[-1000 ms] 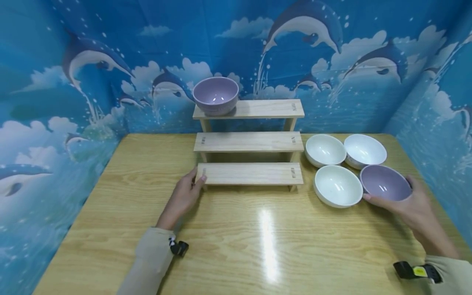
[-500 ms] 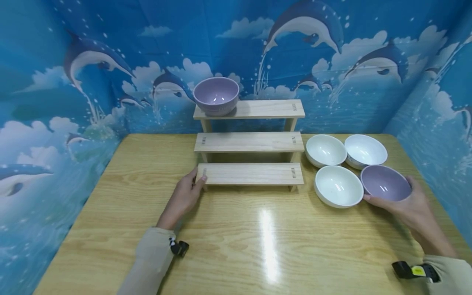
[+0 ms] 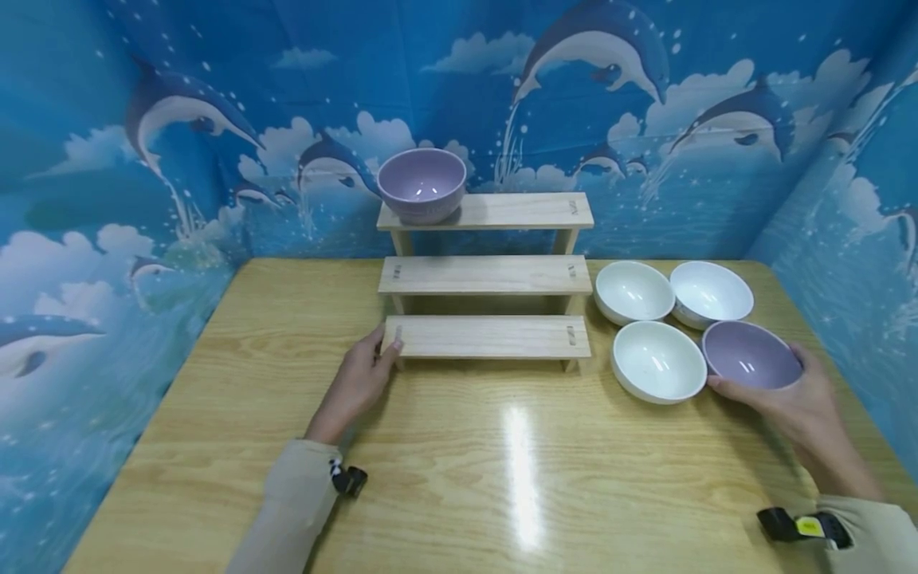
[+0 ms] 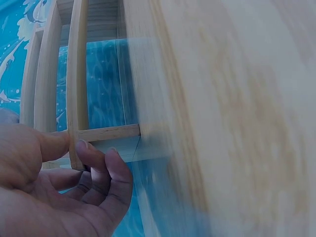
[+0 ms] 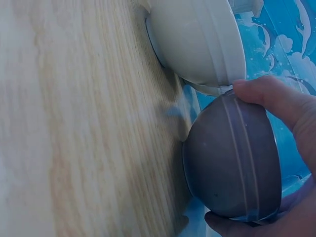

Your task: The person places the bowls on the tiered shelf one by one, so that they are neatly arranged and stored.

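Note:
My left hand (image 3: pixel 356 384) pinches the left end of the lowest step of a three-tier wooden shelf (image 3: pixel 488 336). In the left wrist view the thumb lies on top of the board and curled fingers (image 4: pixel 116 182) come from below. At the right, my right hand (image 3: pixel 803 402) grips a purple bowl (image 3: pixel 751 356) by its sides, thumb at the near left and fingers round the right. The right wrist view has this bowl (image 5: pixel 229 158) upright, its base at the table. A second purple bowl (image 3: pixel 421 187) sits on the left of the top step.
Three white bowls cluster beside the held one: a front bowl (image 3: pixel 658 363), a back-left bowl (image 3: pixel 634 293) and a back-right bowl (image 3: pixel 711 293). All stand on the wooden table (image 3: pixel 445 470) right of the shelf. A dolphin-print cloth (image 3: pixel 459 88) encloses the back and sides.
Hardly anything differs. Both hands keep their hold and the bowls stay where they were; the right wrist shifts very slightly left.

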Tool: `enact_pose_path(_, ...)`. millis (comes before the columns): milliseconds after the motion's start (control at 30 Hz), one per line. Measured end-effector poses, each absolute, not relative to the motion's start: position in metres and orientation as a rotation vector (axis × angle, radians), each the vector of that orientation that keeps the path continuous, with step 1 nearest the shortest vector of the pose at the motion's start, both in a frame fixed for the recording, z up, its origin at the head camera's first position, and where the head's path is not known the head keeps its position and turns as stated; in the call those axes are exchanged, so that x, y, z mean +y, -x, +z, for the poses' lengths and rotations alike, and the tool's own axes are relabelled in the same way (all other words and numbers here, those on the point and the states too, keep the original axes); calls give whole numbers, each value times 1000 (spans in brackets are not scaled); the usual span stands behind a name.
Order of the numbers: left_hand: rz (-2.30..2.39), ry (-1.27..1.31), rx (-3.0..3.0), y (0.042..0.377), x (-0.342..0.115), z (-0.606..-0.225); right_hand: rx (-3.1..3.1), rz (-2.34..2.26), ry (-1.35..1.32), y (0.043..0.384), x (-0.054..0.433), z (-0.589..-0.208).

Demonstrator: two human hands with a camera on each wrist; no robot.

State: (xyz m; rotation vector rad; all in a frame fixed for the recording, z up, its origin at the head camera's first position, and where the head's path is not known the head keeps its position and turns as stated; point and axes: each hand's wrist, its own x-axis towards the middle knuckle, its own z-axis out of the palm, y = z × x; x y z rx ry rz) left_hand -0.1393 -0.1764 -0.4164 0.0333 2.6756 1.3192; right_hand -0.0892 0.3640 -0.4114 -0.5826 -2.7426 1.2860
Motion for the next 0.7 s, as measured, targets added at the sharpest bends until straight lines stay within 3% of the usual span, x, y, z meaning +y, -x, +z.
enact_pose_path(700, 1301, -9, 2667, 140, -177, -417, -2669, 1264, 767, 76, 375, -404)
